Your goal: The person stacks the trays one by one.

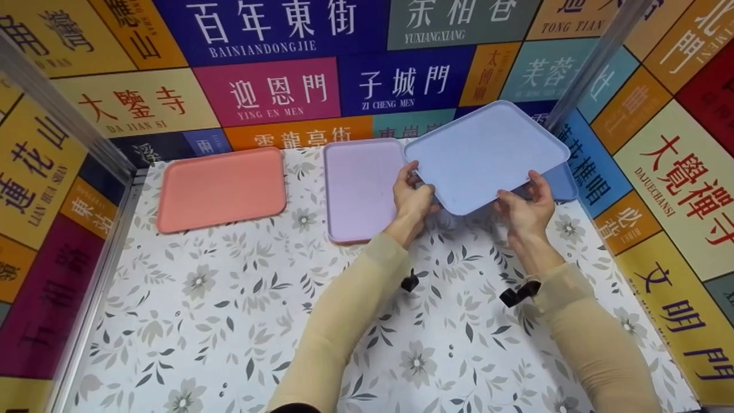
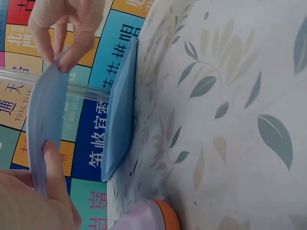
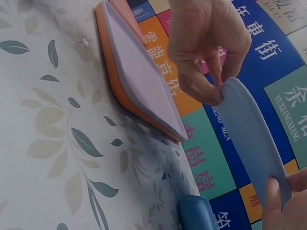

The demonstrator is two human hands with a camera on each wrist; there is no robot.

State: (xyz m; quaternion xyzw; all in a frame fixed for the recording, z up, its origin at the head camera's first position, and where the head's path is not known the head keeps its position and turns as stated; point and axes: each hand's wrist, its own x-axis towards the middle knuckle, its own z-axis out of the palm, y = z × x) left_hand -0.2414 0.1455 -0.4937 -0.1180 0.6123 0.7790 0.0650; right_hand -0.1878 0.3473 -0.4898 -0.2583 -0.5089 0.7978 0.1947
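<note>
One grip each from left hand point(image 1: 413, 205) and right hand point(image 1: 527, 217) on a light blue tray point(image 1: 487, 152).
Held by the rim above the table point(image 1: 246, 298), partly hiding a darker blue tray point(image 1: 563, 182), right of a lilac tray point(image 1: 362, 189).

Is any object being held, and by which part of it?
The light blue tray, by its rim: the left hand grips a short side, and the right hand grips the long side nearer the person.
</note>
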